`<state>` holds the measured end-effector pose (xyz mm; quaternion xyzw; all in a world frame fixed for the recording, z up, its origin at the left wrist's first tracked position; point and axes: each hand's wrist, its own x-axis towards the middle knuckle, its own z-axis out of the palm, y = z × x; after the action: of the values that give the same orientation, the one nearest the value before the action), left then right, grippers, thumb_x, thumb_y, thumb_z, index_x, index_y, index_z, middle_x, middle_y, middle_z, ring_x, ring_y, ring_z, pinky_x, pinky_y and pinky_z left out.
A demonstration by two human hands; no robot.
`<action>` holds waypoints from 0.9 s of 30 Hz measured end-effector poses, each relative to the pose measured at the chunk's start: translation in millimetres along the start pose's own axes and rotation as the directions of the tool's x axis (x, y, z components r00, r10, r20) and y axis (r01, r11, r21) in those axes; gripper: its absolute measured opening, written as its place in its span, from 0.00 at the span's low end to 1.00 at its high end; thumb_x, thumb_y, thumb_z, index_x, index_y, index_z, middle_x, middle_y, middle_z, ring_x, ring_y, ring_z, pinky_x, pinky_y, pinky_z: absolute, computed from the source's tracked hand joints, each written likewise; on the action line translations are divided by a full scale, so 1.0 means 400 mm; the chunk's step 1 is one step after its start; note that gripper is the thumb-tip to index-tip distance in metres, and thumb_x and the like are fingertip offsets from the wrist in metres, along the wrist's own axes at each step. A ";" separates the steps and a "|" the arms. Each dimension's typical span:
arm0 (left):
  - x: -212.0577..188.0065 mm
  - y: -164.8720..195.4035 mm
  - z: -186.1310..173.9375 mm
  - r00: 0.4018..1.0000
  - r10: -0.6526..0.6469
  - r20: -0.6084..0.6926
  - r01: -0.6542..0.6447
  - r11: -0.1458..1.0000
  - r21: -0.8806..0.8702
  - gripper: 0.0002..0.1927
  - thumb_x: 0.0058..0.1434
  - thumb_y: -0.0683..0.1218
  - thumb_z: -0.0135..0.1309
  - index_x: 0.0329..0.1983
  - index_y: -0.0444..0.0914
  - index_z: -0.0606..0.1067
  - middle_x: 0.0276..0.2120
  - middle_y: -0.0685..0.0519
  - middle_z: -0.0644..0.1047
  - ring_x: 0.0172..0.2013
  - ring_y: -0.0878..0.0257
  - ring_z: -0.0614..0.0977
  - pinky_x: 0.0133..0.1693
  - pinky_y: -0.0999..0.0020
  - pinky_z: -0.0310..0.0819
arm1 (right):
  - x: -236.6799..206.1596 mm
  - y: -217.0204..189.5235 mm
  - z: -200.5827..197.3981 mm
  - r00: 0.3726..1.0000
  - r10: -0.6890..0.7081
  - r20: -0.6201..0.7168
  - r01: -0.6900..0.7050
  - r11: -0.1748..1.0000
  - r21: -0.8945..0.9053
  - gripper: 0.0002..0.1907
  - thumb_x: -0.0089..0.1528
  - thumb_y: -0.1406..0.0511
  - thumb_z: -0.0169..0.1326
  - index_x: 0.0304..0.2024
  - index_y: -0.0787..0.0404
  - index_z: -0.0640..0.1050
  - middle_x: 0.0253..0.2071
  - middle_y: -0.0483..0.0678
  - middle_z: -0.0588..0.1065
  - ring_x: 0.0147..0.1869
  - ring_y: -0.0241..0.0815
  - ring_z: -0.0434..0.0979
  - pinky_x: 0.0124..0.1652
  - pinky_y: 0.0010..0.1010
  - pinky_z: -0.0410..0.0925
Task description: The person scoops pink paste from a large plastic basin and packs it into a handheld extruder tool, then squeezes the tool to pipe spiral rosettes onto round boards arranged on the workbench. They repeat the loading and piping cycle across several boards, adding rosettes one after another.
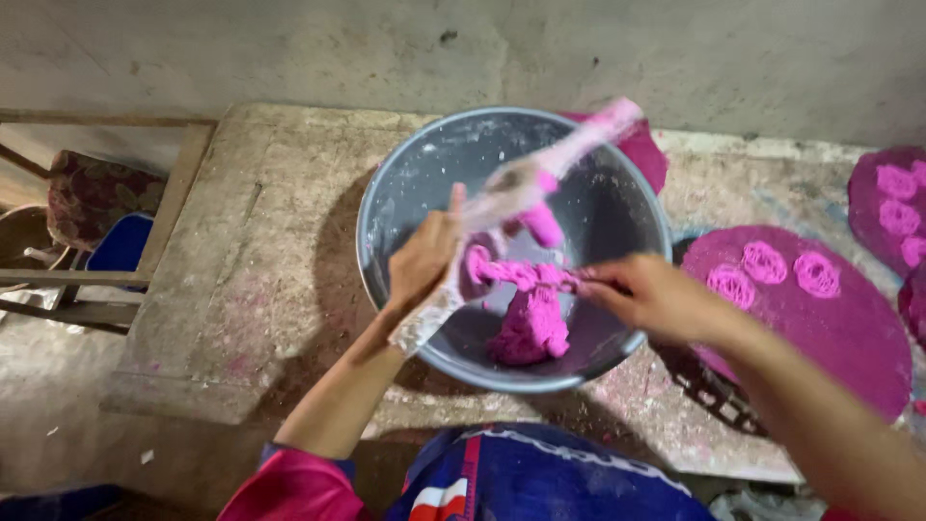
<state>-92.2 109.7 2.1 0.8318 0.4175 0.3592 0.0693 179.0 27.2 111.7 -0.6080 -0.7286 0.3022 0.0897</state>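
Note:
A grey metal bowl (405, 183), dusted with white flour, sits on a worn stone slab (251, 251). A lump of pink dough (532, 328) lies inside it. My left hand (422, 259) grips a long flat scraper (540, 174) smeared with pink dough, held slanted across the bowl. My right hand (648, 295) pinches a stretched strand of pink dough (526, 274) at the bowl's right side, pulling it off the lump.
To the right lie round pink-stained mats (820, 338) bearing coiled pink dough spirals (765, 261); another mat (892, 203) sits at the far right. A wooden frame (145, 193) with a patterned cushion stands at the left. A grey wall runs behind.

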 end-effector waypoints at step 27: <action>-0.043 -0.122 0.008 0.855 -0.471 0.216 0.510 0.838 -0.194 0.27 0.56 0.46 0.62 0.60 0.41 0.75 0.50 0.50 0.82 0.49 0.60 0.83 0.50 0.65 0.80 | -0.062 -0.096 0.000 0.948 -0.316 0.017 0.205 0.571 -0.795 0.19 0.61 0.62 0.50 0.54 0.55 0.79 0.34 0.45 0.79 0.30 0.45 0.81 0.29 0.37 0.74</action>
<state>-128.2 128.7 -29.9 0.7076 0.5625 0.3103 0.2943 153.0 0.8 138.6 -0.4887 -0.8607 -0.1047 -0.0969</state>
